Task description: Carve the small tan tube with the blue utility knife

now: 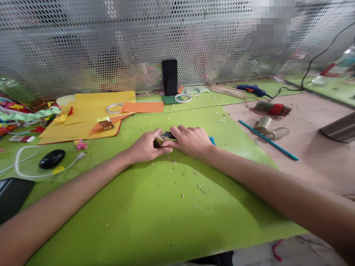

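Note:
Near the middle of the green table surface (144, 207), my left hand (144, 147) is closed around a small pale-brown piece (160, 140). My right hand (193, 141) meets it from the right, its fingers wrapped round a tool with a dark part (168, 135) and a blue end (212, 140) that sticks out beyond the palm. The thumbs lie close together, and most of the tool is hidden by the fingers. Small pale shavings (200, 189) are scattered on the green surface below the hands.
Behind stands a black phone (170, 77) against a perforated metal screen (111, 44). Yellow sheets (97, 107), a black mouse (52, 159) and a white cable (20, 173) are left. A blue glue gun (252, 89), teal stick (267, 139) and dark metallic cylinder (340, 127) are right.

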Demonstrator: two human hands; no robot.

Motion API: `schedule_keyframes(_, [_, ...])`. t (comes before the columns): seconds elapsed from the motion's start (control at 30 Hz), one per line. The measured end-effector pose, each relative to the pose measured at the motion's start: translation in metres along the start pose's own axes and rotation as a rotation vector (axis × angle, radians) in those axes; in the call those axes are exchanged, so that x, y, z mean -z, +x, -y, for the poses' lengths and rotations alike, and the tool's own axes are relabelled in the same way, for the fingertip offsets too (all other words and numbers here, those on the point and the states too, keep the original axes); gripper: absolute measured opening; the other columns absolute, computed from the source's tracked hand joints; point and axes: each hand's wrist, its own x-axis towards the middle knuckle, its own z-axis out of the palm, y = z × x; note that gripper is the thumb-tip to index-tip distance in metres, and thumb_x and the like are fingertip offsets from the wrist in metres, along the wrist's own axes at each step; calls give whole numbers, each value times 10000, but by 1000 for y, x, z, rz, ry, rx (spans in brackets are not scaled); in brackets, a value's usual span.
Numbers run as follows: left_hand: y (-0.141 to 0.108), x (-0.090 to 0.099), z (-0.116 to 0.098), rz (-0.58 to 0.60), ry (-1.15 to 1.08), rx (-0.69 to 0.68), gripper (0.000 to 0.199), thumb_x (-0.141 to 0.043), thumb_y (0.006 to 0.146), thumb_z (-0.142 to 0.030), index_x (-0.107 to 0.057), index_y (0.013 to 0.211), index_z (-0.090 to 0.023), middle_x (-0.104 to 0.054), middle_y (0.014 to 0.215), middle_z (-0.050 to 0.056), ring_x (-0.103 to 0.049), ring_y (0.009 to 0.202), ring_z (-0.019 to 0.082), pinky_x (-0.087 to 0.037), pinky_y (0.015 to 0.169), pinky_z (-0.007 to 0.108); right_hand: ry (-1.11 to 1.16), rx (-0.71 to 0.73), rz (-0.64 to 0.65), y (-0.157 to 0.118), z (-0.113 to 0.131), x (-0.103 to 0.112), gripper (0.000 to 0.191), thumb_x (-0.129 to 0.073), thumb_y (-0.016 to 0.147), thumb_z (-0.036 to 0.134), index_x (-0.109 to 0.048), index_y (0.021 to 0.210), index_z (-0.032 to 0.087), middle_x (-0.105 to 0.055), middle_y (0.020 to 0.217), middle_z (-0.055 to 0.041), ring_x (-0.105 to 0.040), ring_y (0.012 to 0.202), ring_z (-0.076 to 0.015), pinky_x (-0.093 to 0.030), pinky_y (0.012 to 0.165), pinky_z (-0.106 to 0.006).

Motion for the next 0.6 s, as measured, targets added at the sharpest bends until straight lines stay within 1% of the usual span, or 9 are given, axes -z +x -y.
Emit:
schedule_keyframes(0.27, [-1,2,-6,-7,-3,-15,410,-656,740,-538,-441,819,-199,-523,686,-30,-479,610,126,-346,566,246,2,6,1,0,-1,-1,789,7,843,734,-537,1078,213,-691,919,-71,-652,698,-216,-168,512,-285])
schedule_keyframes(0.43, [-1,2,-9,-28,22,4,412,-650,745,-544,-426,773,-199,-522,662,-33,-471,587,117,-330,554,244,5,10,-21,-1,-2,-2,772,-5,848,731,-545,1051,217,-696,889,-56,-648,672,-208,-147,503,-287])
schedule_keyframes(0.6, [-2,2,-10,-49,57,3,415,-627,760,-562,-422,759,-201,-505,643,-36,-460,580,118,-325,552,249,22,-4,-5,-1,-1,0,763,-9,857,723,-557,1040,225,-699,881,-52,-646,681,-205,-158,512,-282])
